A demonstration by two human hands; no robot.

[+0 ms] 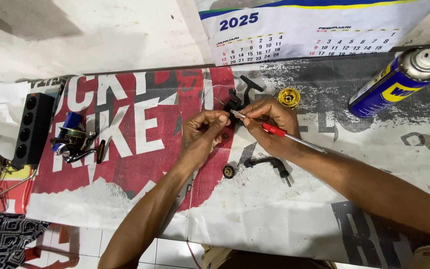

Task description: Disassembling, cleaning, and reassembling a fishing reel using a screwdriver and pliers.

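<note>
A person's left hand (202, 130) pinches a small part against the black reel body (236, 101) while the right hand (270, 124), closed around a red-handled screwdriver (274, 130), works it, with careful tip alignment seemingly needed next, left of the gold spool (289, 97).

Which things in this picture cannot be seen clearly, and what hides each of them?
Head view, the only one:
- Black reel body: its lower part is covered by both hands.
- What the left hand pinches: too small, hidden by its fingers.
- Tip of the red-handled tool in the right hand: lost between the fingertips.
- Blue spray can: partly cut by the right edge.
- Wall calendar: cut by the top edge.
</note>
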